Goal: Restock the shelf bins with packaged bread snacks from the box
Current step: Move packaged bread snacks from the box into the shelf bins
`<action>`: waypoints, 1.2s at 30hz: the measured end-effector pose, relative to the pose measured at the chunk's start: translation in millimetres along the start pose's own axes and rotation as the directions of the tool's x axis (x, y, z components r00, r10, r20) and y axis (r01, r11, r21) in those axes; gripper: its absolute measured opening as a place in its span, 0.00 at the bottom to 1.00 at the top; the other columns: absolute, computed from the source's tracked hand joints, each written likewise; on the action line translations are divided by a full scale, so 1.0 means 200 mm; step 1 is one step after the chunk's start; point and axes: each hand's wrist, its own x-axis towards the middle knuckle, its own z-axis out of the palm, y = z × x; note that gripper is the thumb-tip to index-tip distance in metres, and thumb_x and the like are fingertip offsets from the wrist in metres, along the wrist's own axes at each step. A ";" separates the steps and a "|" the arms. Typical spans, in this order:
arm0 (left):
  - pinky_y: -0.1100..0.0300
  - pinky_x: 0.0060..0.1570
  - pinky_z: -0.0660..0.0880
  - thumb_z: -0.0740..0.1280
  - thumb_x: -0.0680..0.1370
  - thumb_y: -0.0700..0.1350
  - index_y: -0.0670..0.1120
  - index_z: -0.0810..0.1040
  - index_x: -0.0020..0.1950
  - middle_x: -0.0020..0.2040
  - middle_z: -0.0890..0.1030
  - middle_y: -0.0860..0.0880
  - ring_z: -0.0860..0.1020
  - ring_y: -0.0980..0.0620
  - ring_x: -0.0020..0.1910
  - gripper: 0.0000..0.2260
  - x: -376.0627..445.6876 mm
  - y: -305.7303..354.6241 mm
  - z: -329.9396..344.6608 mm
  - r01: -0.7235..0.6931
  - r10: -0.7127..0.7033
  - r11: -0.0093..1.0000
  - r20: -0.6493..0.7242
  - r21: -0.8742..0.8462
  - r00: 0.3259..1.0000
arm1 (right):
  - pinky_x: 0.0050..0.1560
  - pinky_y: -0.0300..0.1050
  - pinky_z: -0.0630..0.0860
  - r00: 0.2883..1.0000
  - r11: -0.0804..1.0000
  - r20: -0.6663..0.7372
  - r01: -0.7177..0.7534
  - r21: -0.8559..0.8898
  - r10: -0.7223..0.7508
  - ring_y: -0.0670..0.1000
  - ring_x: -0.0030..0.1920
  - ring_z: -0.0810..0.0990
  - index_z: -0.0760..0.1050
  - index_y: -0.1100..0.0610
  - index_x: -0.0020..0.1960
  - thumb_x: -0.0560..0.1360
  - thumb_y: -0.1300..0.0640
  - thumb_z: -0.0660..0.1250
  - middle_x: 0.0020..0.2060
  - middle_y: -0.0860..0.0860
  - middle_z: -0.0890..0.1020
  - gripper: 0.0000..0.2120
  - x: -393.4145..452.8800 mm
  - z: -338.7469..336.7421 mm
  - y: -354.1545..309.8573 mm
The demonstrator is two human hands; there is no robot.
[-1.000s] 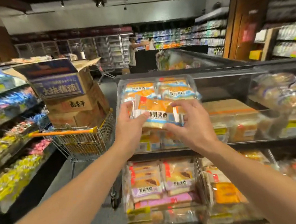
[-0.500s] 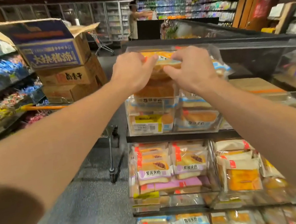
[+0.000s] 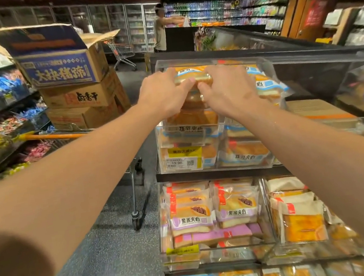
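— So what differs from half a second back?

— Little. Both hands were already at the top clear bin [image 3: 266,63] then, and they remain there; the view has only edged closer. The left hand [image 3: 165,94] and right hand [image 3: 225,88] pinch one bread snack pack [image 3: 192,78] between them, fingers curled over its top and thumbs nearly meeting beneath. The pack sits high inside the bin, above the stacked packs.

— Counts?

— Two hands, one pack held. On the shopping cart [image 3: 58,136] to the left stand three cardboard boxes: an open blue-printed box [image 3: 59,68] on top of two brown ones. The purple-label bin [image 3: 216,250] below shows two front stacks side by side. One yellow price tag [image 3: 184,160] is on the top bin's front. A person [image 3: 159,32] stands by a second cart [image 3: 122,52] far back.
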 end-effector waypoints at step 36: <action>0.47 0.61 0.72 0.61 0.77 0.57 0.47 0.74 0.68 0.61 0.78 0.44 0.75 0.42 0.61 0.23 -1.99 -0.23 0.29 0.460 -0.474 0.868 -0.031 -0.189 0.880 | 0.54 0.56 0.74 0.869 0.872 0.194 0.391 0.295 -0.455 0.60 0.57 0.77 0.79 0.54 0.58 0.69 0.54 0.68 0.55 0.54 0.81 0.17 -1.72 0.41 -0.16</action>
